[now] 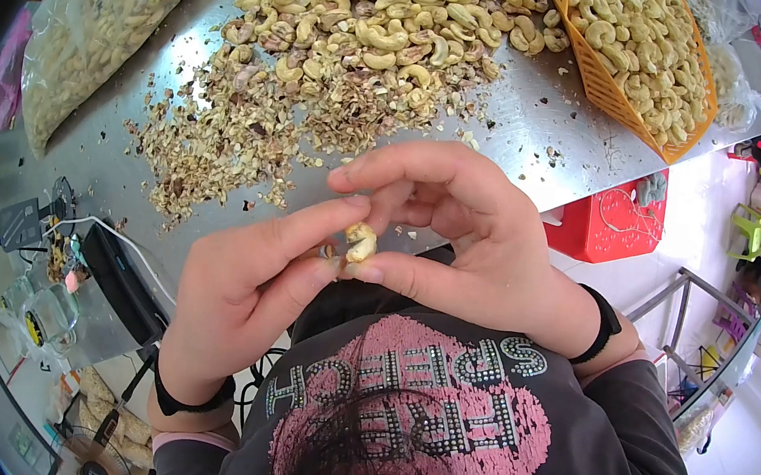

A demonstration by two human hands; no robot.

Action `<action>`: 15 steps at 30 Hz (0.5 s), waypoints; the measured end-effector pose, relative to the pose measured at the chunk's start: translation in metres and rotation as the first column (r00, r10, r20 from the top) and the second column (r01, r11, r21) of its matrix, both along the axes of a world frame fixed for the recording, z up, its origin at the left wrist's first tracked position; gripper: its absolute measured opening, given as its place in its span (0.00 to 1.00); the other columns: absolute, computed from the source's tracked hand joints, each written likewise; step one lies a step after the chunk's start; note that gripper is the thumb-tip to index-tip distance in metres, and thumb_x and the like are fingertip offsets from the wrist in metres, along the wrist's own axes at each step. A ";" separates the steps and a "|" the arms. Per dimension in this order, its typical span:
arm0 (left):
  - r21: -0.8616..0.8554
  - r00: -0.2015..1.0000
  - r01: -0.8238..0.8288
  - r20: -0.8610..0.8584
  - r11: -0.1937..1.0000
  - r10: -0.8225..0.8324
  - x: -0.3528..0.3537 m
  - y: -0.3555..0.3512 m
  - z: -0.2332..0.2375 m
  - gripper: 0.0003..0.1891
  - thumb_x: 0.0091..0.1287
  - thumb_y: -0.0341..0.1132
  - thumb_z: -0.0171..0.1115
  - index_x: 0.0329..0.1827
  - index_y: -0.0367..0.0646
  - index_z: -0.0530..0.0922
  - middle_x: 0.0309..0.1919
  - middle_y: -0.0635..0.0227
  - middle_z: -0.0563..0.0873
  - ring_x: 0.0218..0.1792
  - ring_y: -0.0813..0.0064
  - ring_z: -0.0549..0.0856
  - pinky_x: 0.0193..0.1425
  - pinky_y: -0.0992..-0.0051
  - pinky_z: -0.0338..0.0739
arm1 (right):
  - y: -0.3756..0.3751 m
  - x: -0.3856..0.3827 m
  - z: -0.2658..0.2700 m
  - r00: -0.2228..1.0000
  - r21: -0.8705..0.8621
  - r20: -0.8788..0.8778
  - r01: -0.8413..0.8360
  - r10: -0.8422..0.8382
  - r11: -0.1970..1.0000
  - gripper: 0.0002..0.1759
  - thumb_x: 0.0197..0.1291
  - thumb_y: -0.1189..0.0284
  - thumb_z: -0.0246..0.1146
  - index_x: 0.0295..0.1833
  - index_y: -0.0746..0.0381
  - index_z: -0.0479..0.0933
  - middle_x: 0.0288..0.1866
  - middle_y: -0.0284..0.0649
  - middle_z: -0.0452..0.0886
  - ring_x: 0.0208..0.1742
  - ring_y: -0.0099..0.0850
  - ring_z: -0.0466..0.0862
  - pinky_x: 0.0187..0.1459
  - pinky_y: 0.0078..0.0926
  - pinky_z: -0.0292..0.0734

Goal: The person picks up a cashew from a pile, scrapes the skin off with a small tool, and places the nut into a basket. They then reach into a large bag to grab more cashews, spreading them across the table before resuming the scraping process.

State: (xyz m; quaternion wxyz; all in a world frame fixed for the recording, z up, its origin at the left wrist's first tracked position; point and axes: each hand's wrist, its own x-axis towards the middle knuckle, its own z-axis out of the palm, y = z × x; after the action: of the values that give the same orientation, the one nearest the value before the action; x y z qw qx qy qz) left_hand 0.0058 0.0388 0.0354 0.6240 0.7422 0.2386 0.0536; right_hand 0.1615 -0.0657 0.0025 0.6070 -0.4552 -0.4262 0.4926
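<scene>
A pale, curved cashew nut point(361, 244) with brownish skin patches at its upper end is between the fingertips of both hands, above my lap by the table edge. My right hand point(469, 225) curls around from the right, its thumb pressed to the lower end of the nut. From the left, my left hand point(256, 269) pinches thumb and index finger together beside the nut. A tiny bit of something coloured shows in that pinch, mostly hidden, so I cannot name it. Beyond my hands lies a heap of skin flakes point(221, 135) on the metal table point(527, 113).
Loose cashews point(382, 7) are piled at the back. An orange basket point(601, 95) of cashews stands at the right and a clear plastic bag point(111, 19) of nuts at the left. A red container point(608, 224) is right of the table. A black case point(121, 275) lies left.
</scene>
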 end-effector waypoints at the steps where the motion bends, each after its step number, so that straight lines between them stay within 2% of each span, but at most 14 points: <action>1: 0.169 0.999 0.025 0.023 0.985 -0.029 0.000 0.000 -0.002 0.17 0.55 0.23 0.54 0.49 0.41 0.73 0.30 0.63 0.82 0.29 0.74 0.81 0.33 0.81 0.73 | 0.000 0.000 0.000 1.000 0.000 0.000 0.000 0.000 1.000 0.24 0.47 0.83 0.62 0.51 0.66 0.64 0.51 0.44 0.70 0.40 0.23 0.75 0.46 0.25 0.72; 2: 0.334 0.997 0.044 0.041 0.941 -0.062 0.001 0.000 -0.003 0.17 0.54 0.22 0.55 0.49 0.41 0.74 0.28 0.62 0.81 0.27 0.71 0.81 0.31 0.80 0.73 | 0.001 -0.001 -0.001 1.000 0.010 0.014 0.018 -0.018 1.000 0.24 0.47 0.83 0.62 0.51 0.66 0.63 0.50 0.44 0.70 0.40 0.24 0.75 0.46 0.25 0.72; 3: 0.334 0.997 0.044 0.041 0.942 -0.062 0.002 0.000 -0.006 0.17 0.54 0.22 0.55 0.49 0.41 0.74 0.28 0.62 0.81 0.27 0.71 0.81 0.31 0.80 0.73 | 0.002 -0.001 -0.001 0.999 0.020 0.027 0.035 -0.035 0.999 0.23 0.47 0.83 0.61 0.50 0.66 0.63 0.49 0.44 0.70 0.40 0.24 0.75 0.46 0.24 0.72; 5: 0.568 0.983 -0.029 0.164 0.823 -0.078 0.005 0.000 -0.011 0.18 0.52 0.23 0.57 0.48 0.42 0.74 0.26 0.62 0.81 0.25 0.67 0.80 0.28 0.78 0.72 | 0.002 -0.002 -0.003 0.999 0.019 0.009 0.041 -0.042 0.999 0.22 0.47 0.83 0.61 0.50 0.66 0.63 0.48 0.44 0.71 0.40 0.24 0.75 0.46 0.24 0.72; 10: 0.604 0.984 -0.078 0.176 0.793 -0.037 0.006 -0.003 -0.015 0.19 0.52 0.22 0.57 0.49 0.42 0.74 0.26 0.62 0.81 0.24 0.69 0.80 0.28 0.78 0.72 | 0.003 -0.002 -0.002 0.997 0.018 0.018 0.075 -0.075 0.997 0.22 0.47 0.82 0.62 0.48 0.67 0.64 0.46 0.43 0.71 0.39 0.23 0.75 0.45 0.23 0.73; 12: 0.606 0.989 -0.075 0.149 0.792 -0.020 0.004 -0.004 -0.014 0.18 0.52 0.22 0.57 0.49 0.42 0.74 0.27 0.62 0.81 0.25 0.69 0.80 0.29 0.78 0.72 | 0.003 -0.001 0.001 0.997 -0.084 -0.053 0.052 -0.056 0.995 0.21 0.47 0.82 0.63 0.47 0.67 0.65 0.43 0.40 0.73 0.37 0.23 0.76 0.44 0.22 0.73; 13: 0.518 0.993 -0.077 0.119 0.852 0.017 0.003 -0.005 -0.013 0.18 0.53 0.23 0.56 0.49 0.42 0.74 0.28 0.62 0.81 0.26 0.69 0.80 0.30 0.78 0.72 | 0.003 -0.002 0.001 0.997 -0.083 -0.052 0.052 -0.057 0.995 0.21 0.47 0.82 0.63 0.47 0.67 0.65 0.43 0.40 0.73 0.37 0.23 0.76 0.44 0.22 0.73; 14: 0.425 0.995 -0.083 0.086 0.901 0.052 0.003 -0.006 -0.013 0.18 0.54 0.23 0.55 0.49 0.42 0.74 0.29 0.62 0.81 0.27 0.70 0.81 0.31 0.78 0.73 | 0.003 -0.003 0.000 0.992 -0.108 -0.100 0.061 -0.072 0.992 0.19 0.47 0.80 0.63 0.45 0.67 0.66 0.39 0.38 0.73 0.35 0.22 0.76 0.41 0.20 0.73; 15: 0.425 0.995 -0.083 0.086 0.901 0.052 0.003 -0.006 -0.013 0.18 0.54 0.23 0.55 0.49 0.42 0.74 0.29 0.62 0.81 0.27 0.70 0.81 0.31 0.78 0.73 | 0.003 -0.004 -0.001 0.985 -0.133 -0.148 0.069 -0.089 0.989 0.17 0.47 0.78 0.63 0.43 0.67 0.67 0.34 0.37 0.74 0.33 0.21 0.76 0.39 0.18 0.74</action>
State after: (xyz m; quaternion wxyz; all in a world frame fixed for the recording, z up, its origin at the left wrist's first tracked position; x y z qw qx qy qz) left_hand 0.0085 0.0332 0.0224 0.4519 0.8499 0.2239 0.1530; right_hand 0.1571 -0.0628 0.0015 0.6269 -0.4703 -0.3275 0.5279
